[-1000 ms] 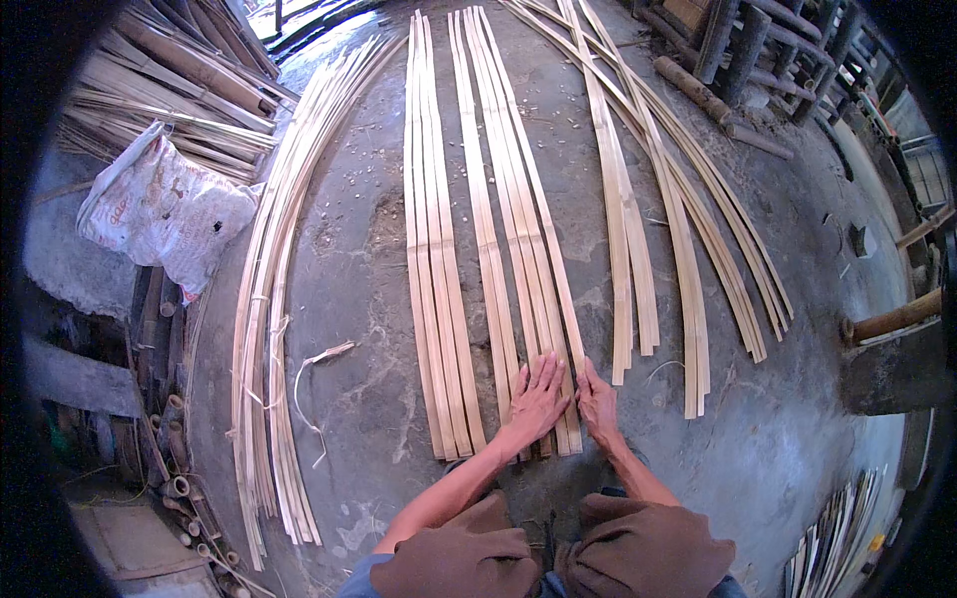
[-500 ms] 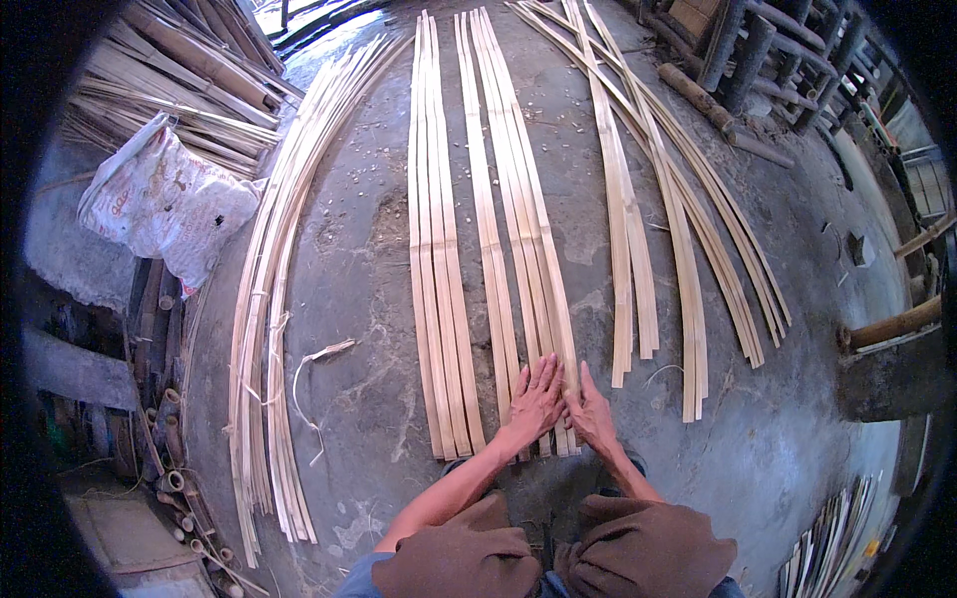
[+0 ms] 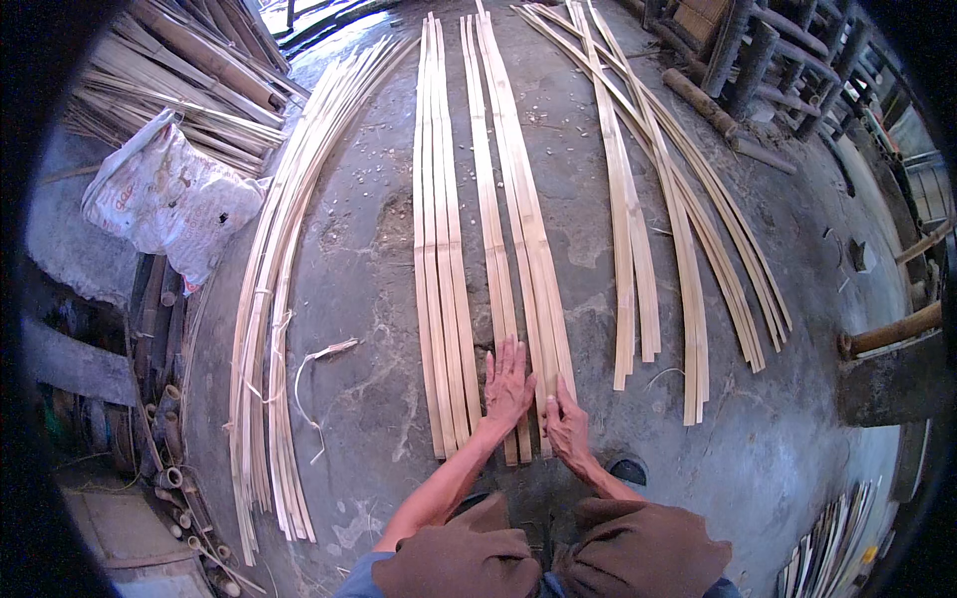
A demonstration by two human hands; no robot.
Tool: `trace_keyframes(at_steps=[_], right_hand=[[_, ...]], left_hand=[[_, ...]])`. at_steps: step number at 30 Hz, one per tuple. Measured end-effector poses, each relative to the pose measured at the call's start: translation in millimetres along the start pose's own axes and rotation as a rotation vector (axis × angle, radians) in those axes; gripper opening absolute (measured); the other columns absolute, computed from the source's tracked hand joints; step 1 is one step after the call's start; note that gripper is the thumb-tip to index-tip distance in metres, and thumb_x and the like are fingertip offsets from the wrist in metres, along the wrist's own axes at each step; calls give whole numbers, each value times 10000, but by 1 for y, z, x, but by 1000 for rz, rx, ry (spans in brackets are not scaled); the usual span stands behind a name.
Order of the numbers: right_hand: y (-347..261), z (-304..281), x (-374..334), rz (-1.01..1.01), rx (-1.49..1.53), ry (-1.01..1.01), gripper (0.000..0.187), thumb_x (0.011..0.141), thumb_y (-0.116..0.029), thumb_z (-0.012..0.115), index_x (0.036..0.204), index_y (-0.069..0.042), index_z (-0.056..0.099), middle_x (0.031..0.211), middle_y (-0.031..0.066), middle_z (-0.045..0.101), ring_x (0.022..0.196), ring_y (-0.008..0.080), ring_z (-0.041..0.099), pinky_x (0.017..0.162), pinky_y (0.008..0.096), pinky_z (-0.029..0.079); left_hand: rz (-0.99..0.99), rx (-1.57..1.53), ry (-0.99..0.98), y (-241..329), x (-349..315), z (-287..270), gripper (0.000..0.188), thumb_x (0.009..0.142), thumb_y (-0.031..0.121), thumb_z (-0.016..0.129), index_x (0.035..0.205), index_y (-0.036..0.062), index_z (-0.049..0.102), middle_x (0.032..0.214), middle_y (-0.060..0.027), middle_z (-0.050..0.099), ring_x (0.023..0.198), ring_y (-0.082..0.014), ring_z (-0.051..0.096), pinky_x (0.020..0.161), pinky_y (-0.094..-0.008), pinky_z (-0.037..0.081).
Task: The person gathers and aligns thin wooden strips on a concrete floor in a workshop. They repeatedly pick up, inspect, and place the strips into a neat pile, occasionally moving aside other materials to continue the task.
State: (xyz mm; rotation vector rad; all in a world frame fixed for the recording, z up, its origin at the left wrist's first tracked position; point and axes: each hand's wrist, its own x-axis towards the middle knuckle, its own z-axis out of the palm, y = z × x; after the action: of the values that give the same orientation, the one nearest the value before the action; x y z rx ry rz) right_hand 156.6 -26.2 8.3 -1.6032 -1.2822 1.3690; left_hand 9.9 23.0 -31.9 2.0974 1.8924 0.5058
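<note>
Long flat bamboo strips [image 3: 518,179] lie lengthwise on the floor in front of me. My left hand [image 3: 508,387] rests flat, fingers stretched, on the near part of a narrow pair of strips. Close beside it, my right hand [image 3: 566,429] holds the near ends of the right-hand strips at their outer edge, thumb on top; part of its fingers is hidden. Just left of my left hand lies another side-by-side group of strips [image 3: 443,299], touched by neither hand.
At left lies a tied bundle of thin strips [image 3: 261,299], near a stained white sack [image 3: 169,199]. Crossing strips [image 3: 688,299] spread to the right. A wooden frame [image 3: 768,60] stands far right. Cut bamboo poles [image 3: 169,478] are stacked at lower left.
My left hand has moved left, off the right-hand strips. My right hand has shifted slightly left and nearer me. The right-hand strips now form a narrower group.
</note>
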Motion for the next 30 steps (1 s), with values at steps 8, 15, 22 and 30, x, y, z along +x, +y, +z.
trace_keyframes(at_steps=[8, 15, 22, 30], right_hand=[[0, 33, 13, 94, 173, -172, 578, 1044, -177, 480, 1556, -93, 226, 761, 7, 572, 619, 75, 546, 511, 246, 509], [23, 41, 7, -131, -21, -73, 544, 1029, -220, 479, 1517, -41, 320, 669, 68, 593, 602, 139, 574, 575, 309, 489], [2, 36, -5, -34, 65, -53, 532, 1031, -170, 462, 1524, -39, 310, 713, 40, 564, 629, 111, 540, 588, 277, 476], [-14, 38, -10, -111, 69, -92, 575, 1023, -181, 474, 1549, -80, 262, 777, 117, 639, 683, 149, 615, 660, 312, 520]], left_hand=[[21, -46, -22, -19, 2, -2, 602, 947, 193, 480, 1494, -10, 328, 1587, -204, 251, 1479, -346, 228, 1205, -498, 166], [80, 38, 20, -34, -1, 4, 560, 938, 134, 489, 1459, -38, 379, 1536, -221, 351, 1450, -343, 306, 1190, -472, 220], [-213, -584, 233, -3, 17, -16, 387, 985, 159, 510, 1316, -42, 528, 1059, -207, 651, 1023, -314, 640, 917, -425, 495], [-456, -1092, 16, 11, 24, -26, 363, 970, 137, 481, 1301, 0, 538, 762, -64, 631, 654, -128, 628, 592, -280, 524]])
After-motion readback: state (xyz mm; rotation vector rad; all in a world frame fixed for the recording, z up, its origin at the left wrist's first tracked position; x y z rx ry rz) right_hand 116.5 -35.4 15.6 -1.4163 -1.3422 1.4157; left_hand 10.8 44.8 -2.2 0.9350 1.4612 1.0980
